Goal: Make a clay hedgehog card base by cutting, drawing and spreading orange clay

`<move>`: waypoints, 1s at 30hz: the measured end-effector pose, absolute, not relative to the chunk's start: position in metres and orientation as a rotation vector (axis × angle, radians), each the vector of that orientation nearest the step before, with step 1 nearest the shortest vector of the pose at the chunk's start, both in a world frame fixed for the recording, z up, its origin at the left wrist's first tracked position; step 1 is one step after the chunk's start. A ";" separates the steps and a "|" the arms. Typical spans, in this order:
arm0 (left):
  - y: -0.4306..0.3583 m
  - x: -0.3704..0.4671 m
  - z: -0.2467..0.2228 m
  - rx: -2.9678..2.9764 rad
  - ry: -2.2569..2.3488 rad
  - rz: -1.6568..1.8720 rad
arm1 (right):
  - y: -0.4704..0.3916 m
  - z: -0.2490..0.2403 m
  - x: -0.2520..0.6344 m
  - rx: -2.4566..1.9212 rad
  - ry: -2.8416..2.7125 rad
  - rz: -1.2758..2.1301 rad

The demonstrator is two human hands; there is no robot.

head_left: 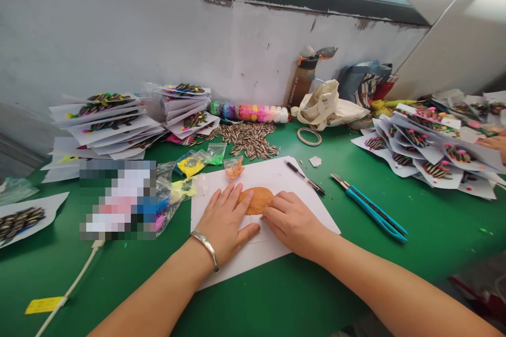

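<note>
A flat oval of orange modelling clay (256, 201) lies on a white sheet of paper (233, 268) in front of me. My left hand (227, 218), with a silver bangle at its wrist, rests flat on the paper, fingers stretched out and touching the clay's left side. At the clay's lower right edge, my right hand (292, 221) has its fingers curled and pressed together; whatever is between them is hidden. Faint pencil lines show on the paper below the clay. Just beyond it sits a small bag of orange clay (234, 169).
A black pen (304, 177) and blue utility knife (373, 210) lie to the right. Sunflower seeds (253, 139) are heaped behind the paper. Paper stacks with seed pictures stand left (106, 121) and right (419, 142). Another person's hand (494, 143) shows at the far right.
</note>
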State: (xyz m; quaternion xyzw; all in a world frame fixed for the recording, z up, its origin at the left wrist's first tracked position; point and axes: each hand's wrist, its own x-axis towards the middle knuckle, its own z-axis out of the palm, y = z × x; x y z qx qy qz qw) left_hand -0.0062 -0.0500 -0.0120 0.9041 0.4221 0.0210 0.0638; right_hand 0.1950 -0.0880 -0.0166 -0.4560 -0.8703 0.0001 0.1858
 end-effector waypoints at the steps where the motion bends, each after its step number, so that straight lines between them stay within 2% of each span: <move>1: -0.050 -0.006 -0.012 2.729 1.272 0.067 | -0.087 -0.017 0.195 -1.295 -2.441 -0.008; 19: -0.050 -0.008 -0.017 2.705 1.264 0.143 | -0.083 -0.013 0.184 -1.327 -2.499 -0.164; 30: -0.054 -0.007 -0.011 2.649 1.249 0.119 | -0.081 -0.008 0.173 -1.304 -2.494 -0.120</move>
